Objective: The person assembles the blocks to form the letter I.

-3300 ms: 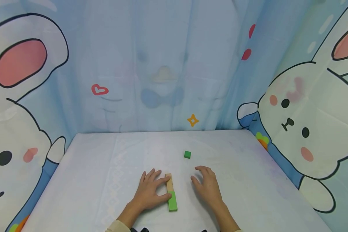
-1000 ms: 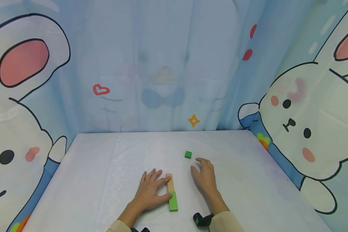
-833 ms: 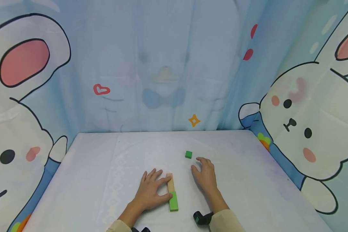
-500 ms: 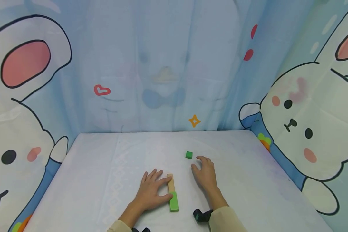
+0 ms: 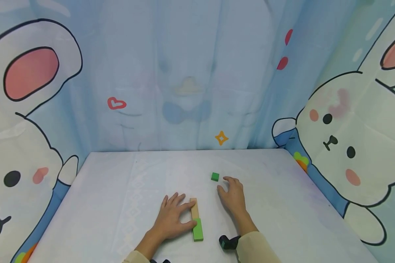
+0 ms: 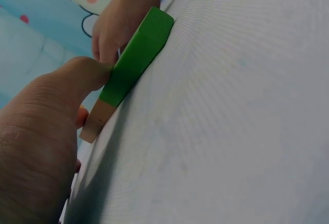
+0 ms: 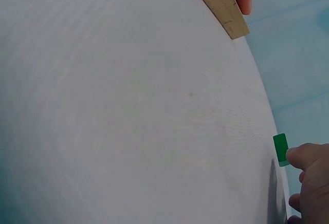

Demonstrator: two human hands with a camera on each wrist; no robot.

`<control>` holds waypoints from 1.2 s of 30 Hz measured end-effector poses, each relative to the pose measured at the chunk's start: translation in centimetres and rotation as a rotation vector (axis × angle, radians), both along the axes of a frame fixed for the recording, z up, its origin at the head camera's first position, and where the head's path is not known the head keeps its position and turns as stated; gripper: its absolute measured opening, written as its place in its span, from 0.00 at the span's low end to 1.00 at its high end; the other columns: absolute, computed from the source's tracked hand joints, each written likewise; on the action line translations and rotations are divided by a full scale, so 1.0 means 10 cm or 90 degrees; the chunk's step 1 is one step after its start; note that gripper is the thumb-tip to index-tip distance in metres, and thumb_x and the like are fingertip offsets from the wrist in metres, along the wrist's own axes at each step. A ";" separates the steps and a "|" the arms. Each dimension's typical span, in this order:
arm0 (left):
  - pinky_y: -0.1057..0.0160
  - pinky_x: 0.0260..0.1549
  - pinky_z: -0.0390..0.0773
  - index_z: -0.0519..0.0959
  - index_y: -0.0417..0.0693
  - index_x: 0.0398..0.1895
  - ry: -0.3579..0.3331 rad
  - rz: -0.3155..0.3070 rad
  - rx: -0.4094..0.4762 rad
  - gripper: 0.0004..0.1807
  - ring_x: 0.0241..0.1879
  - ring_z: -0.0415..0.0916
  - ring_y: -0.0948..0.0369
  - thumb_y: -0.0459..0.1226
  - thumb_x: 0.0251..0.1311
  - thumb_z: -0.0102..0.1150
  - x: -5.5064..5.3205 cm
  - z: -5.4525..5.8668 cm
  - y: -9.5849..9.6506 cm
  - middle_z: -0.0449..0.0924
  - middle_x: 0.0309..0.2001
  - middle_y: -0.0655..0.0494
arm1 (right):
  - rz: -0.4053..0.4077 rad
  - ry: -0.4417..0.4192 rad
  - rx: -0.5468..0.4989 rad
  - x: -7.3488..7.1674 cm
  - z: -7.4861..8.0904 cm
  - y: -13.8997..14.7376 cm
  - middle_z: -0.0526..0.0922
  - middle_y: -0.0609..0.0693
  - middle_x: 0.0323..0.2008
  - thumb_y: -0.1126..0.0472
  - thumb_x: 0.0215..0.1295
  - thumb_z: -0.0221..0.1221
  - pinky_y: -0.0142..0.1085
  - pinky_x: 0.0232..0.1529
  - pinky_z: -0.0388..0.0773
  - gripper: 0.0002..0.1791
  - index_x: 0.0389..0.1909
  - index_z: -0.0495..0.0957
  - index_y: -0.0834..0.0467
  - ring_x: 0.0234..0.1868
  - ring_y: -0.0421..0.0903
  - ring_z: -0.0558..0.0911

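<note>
A natural wooden block [image 5: 194, 210] and a bright green block [image 5: 198, 231] lie end to end on the white tabletop. My left hand [image 5: 171, 219] rests beside them with fingers spread, its index fingertip at the wooden block and its thumb against the green one. In the left wrist view the thumb meets the side of the green block [image 6: 136, 59]. A small darker green cube [image 5: 215, 176] sits farther back. My right hand [image 5: 233, 197] hovers just right of that cube, thumb and index finger apart with nothing between them. In the right wrist view the thumb partly overlaps the cube [image 7: 280, 147].
A white cloth covers the table [image 5: 135, 175]. Behind it hangs a blue curtain [image 5: 135, 65] printed with rabbits. A black device [image 5: 228, 243] is at the right wrist, by the beige sleeve [image 5: 256, 246].
Compared with the oldest frame, my right hand has moved forward, nearer the green cube; over the last second it has barely moved. The left hand and the blocks stay in place.
</note>
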State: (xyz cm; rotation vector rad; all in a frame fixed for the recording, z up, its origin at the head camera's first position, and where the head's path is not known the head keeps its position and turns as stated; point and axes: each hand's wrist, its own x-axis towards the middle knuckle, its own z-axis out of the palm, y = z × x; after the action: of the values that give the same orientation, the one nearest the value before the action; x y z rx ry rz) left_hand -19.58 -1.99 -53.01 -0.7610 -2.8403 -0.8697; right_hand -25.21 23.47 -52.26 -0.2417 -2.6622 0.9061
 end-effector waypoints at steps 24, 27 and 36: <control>0.30 0.74 0.51 0.79 0.68 0.67 0.008 0.002 -0.003 0.35 0.77 0.60 0.41 0.68 0.58 0.60 -0.01 -0.02 -0.01 0.71 0.73 0.48 | 0.013 -0.017 0.010 -0.15 -0.02 -0.02 0.70 0.65 0.69 0.55 0.68 0.65 0.57 0.71 0.70 0.30 0.68 0.73 0.61 0.73 0.65 0.68; 0.30 0.74 0.51 0.79 0.68 0.67 0.005 0.003 -0.004 0.36 0.77 0.60 0.41 0.68 0.57 0.60 -0.01 -0.01 -0.01 0.71 0.73 0.48 | 0.017 -0.018 0.011 -0.18 -0.02 -0.01 0.71 0.65 0.69 0.55 0.68 0.65 0.57 0.71 0.70 0.30 0.68 0.73 0.62 0.73 0.65 0.67; 0.31 0.75 0.50 0.79 0.67 0.67 -0.006 0.003 -0.004 0.35 0.78 0.59 0.42 0.67 0.57 0.61 0.00 0.00 0.01 0.70 0.74 0.48 | 0.014 -0.024 0.020 -0.21 -0.04 0.00 0.71 0.66 0.69 0.56 0.68 0.64 0.57 0.71 0.71 0.30 0.68 0.73 0.62 0.73 0.65 0.67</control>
State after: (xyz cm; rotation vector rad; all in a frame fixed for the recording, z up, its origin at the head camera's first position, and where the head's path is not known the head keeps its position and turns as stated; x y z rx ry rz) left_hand -19.56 -1.94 -52.98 -0.7521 -2.8534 -0.8656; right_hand -27.31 23.51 -52.63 -0.2235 -2.7161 0.8742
